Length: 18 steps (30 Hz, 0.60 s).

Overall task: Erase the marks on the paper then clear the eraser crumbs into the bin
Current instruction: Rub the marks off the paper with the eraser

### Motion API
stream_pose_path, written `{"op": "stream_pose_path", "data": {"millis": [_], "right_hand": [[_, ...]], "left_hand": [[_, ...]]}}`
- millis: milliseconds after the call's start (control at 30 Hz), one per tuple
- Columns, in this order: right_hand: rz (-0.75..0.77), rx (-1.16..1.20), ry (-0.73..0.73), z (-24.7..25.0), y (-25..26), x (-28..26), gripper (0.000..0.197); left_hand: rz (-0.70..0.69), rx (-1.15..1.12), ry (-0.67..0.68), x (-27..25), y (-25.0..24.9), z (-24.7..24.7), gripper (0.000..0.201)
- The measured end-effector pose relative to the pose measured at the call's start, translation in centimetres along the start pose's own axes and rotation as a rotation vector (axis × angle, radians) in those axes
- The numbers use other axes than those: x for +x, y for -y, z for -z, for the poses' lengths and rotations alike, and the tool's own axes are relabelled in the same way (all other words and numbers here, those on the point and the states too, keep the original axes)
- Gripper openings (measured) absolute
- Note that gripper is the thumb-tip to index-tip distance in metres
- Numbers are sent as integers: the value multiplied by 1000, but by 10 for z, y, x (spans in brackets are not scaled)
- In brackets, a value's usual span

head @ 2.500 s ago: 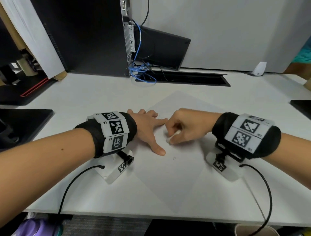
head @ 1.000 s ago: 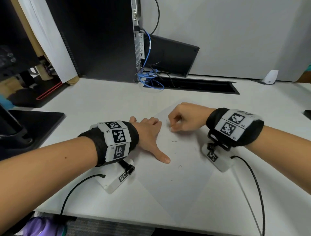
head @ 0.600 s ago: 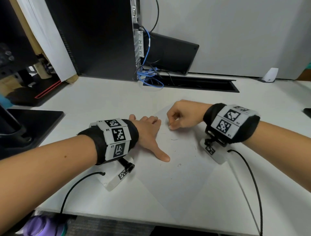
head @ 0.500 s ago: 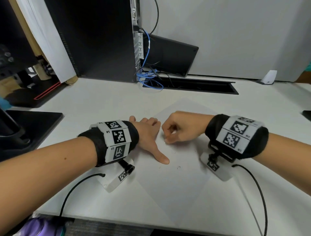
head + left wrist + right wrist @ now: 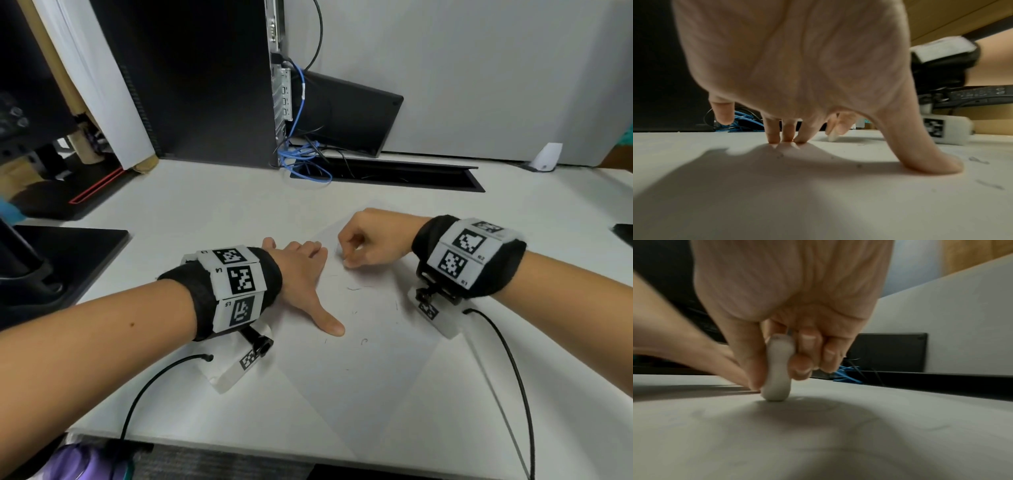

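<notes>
A white sheet of paper lies turned like a diamond on the white desk. My left hand presses flat on the sheet's left part, fingers straight and thumb spread; in the left wrist view its fingertips touch the surface. My right hand pinches a white eraser between thumb and fingers, its lower end on the paper near the far corner. The eraser also shows in the left wrist view. Thin dark eraser crumbs and a small curl lie scattered on the sheet.
A black computer tower with blue cables stands at the back, beside a cable slot. A black monitor base sits at the left. The desk's front edge runs below my arms; no bin is in view.
My right hand with the eraser went back and forth over the paper's far part; since half a second ago it has moved away from me. More crumbs lie on the sheet. My left hand stayed put.
</notes>
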State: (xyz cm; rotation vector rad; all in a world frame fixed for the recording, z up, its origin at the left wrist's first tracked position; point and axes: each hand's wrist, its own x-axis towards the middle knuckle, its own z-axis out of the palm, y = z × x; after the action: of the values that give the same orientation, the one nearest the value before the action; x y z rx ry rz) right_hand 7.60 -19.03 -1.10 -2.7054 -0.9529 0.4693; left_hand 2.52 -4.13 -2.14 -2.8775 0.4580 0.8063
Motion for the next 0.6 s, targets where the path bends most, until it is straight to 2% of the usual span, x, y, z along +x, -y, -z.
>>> {"op": "stream_pose_path", "data": {"millis": [100,233,333,533,600], "right_hand": [[49,43,64,-12,10,-5,26],[-41,-1,-44,2,-11,-1,28],[-63,-30,-38,2,-15,0,26],[-121,-69,-45,3,-16,-5,26],[-118,-82,-26,4,-15,-5,20]], "left_hand": [[-12,0,-11,3,1,0,123],[12,18,0,0,-1,-1,125],[12,13,13,-1,2,1,122],[-12,17,-26,-8,9,7,86],[-25,23,-60,-9,10,6,78]]}}
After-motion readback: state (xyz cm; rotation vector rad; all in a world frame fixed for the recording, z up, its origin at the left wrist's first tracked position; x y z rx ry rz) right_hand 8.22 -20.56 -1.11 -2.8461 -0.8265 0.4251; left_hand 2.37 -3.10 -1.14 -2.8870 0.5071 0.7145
